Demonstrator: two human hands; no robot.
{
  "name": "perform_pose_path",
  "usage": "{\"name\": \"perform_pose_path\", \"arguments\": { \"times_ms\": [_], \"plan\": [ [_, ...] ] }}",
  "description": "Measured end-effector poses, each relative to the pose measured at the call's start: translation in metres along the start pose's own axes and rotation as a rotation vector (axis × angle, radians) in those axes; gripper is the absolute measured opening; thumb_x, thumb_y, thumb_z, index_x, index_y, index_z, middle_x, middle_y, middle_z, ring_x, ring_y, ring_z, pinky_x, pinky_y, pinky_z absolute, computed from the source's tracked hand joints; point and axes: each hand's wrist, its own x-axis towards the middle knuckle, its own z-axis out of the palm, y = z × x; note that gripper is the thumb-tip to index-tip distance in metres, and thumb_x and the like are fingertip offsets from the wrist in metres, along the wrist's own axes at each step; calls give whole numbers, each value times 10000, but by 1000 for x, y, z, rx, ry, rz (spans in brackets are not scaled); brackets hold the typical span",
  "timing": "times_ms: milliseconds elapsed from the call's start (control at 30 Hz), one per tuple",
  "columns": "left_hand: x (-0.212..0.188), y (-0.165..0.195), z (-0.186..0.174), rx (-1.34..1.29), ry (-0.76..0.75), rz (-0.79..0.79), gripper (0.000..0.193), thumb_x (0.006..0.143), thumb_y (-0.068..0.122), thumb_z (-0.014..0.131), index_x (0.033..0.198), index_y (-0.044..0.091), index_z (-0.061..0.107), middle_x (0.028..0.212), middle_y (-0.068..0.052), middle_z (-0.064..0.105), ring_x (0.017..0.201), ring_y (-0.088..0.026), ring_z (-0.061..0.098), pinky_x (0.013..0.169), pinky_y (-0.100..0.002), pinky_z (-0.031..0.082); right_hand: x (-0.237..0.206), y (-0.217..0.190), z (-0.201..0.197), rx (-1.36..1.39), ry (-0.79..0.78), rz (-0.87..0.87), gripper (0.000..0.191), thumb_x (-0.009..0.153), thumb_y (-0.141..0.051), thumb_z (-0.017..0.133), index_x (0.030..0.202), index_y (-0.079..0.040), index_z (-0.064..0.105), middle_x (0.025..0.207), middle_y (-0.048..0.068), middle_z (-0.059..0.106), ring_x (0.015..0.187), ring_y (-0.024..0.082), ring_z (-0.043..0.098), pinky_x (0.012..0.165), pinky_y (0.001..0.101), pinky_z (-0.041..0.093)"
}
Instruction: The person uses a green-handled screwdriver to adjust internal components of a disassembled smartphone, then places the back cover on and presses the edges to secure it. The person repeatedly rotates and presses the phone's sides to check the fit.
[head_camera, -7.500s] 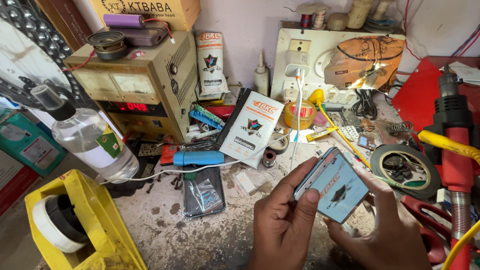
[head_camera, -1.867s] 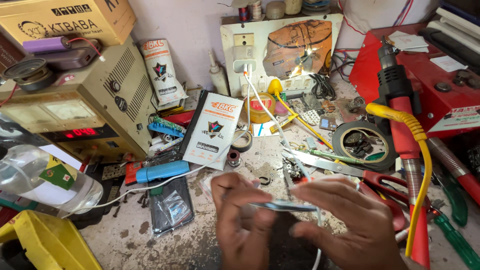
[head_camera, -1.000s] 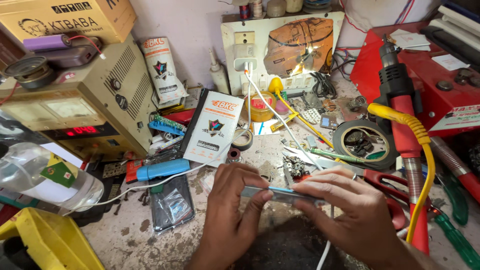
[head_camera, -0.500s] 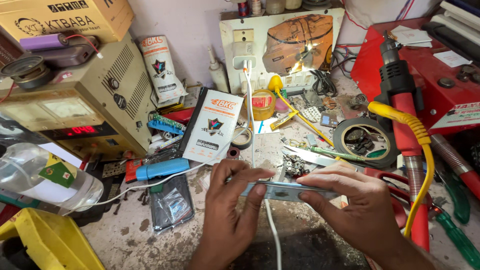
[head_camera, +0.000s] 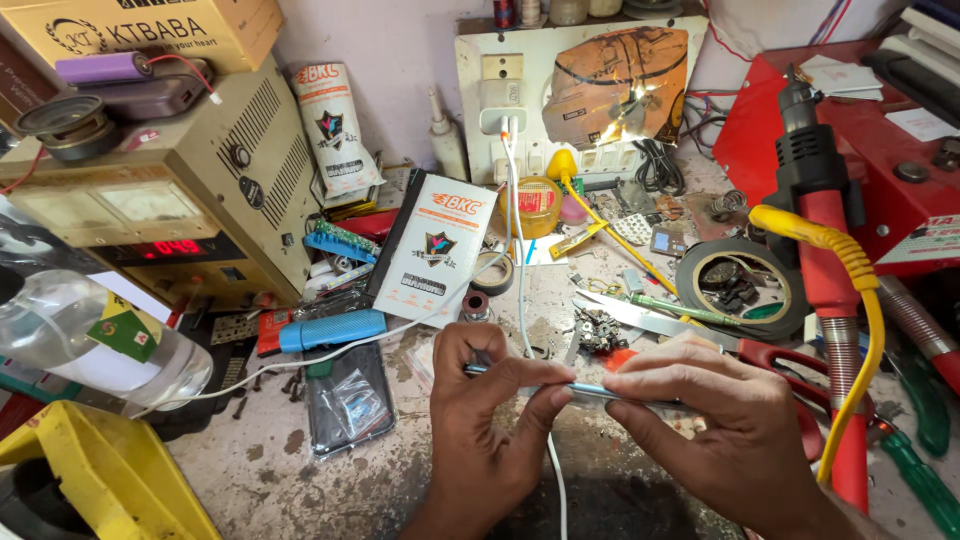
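I hold a thin, flat blue-edged phone (head_camera: 575, 389) edge-on and level between both hands, low over the middle of a cluttered, dusty grey workbench (head_camera: 300, 470). My left hand (head_camera: 485, 420) pinches its left end between thumb and curled fingers; my right hand (head_camera: 725, 425) grips its right end from above, fingers pressed along the top edge. A white cable (head_camera: 519, 260) runs from a charger on the back wall down to the phone and drops below my hands. Just left of the phone lies a dark flat phone part in a clear plastic sleeve (head_camera: 348, 397), and a blue cylindrical handle (head_camera: 332, 329) lies above that. Beyond the phone stands a white and orange printed box (head_camera: 435, 250). Right of the phone stands a red heat gun with a yellow coiled cord (head_camera: 825, 250), with a black tape roll (head_camera: 742, 287) beside it.
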Motion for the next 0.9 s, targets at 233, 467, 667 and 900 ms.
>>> {"name": "perform_pose_path", "arguments": {
  "times_ms": [233, 467, 667, 900],
  "plan": [
    [0, 1, 2, 79, -13, 14, 172, 850, 215, 832, 1007, 151, 801, 913, -45, 490, 914, -210, 503, 807, -330, 416, 0, 2, 2, -5, 35, 38, 233, 721, -63, 853, 940, -66, 775, 951, 56, 794, 892, 151, 773, 800, 288, 599],
    [-1, 4, 7, 126, -26, 26, 238, 805, 219, 859, 1036, 181, 817, 929, -55, 568, 922, -222, 516, 785, -340, 417, -4, 3, 7, -1, 48, 120, 223, 731, -57, 844, 944, -64, 781, 941, 56, 795, 870, 148, 775, 774, 279, 599],
    [-5, 4, 11, 120, 33, 3, 211, 784, 201, 876, 987, 175, 827, 910, -41, 580, 940, -211, 536, 814, -334, 443, -6, 3, 9, -28, 24, 105, 208, 734, -74, 843, 929, -70, 771, 916, 47, 784, 871, 155, 737, 761, 278, 587],
    [-4, 5, 9, 107, 96, 36, 220, 767, 188, 884, 979, 161, 831, 911, -36, 583, 932, -201, 535, 802, -321, 443, -1, -3, 6, -7, 8, 44, 231, 754, -81, 834, 972, -57, 761, 979, 57, 789, 928, 174, 760, 831, 305, 586]
  ]
}}
